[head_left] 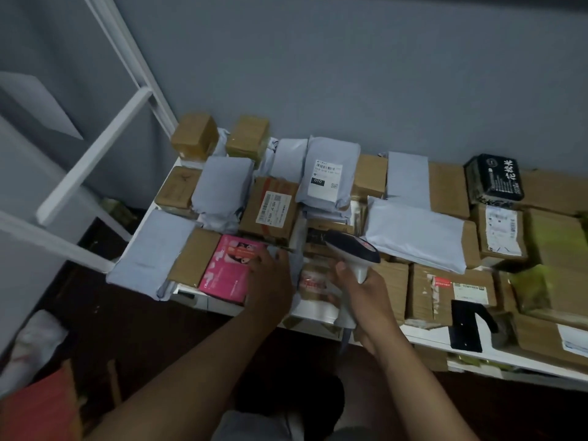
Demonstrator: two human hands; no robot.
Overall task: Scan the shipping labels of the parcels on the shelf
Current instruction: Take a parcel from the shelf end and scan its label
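Note:
Many parcels cover the white shelf (423, 340): brown cartons and grey mailer bags. My right hand (362, 291) grips a white barcode scanner (350, 246) with a dark head, pointed away over the middle parcels. My left hand (270, 278) rests on the right edge of a pink box (227, 268) at the shelf's front, fingers touching it. A brown carton (270, 208) with a white label lies behind the pink box. A grey mailer (327, 173) with a barcode label lies further back. A small taped parcel (313, 281) sits between my hands.
A white rack frame (95, 154) stands at the left. A black packet (493, 179) lies at the back right, and a labelled carton (502, 233) below it. A black bracket (467, 326) sits on the shelf's front edge. Dark floor lies below.

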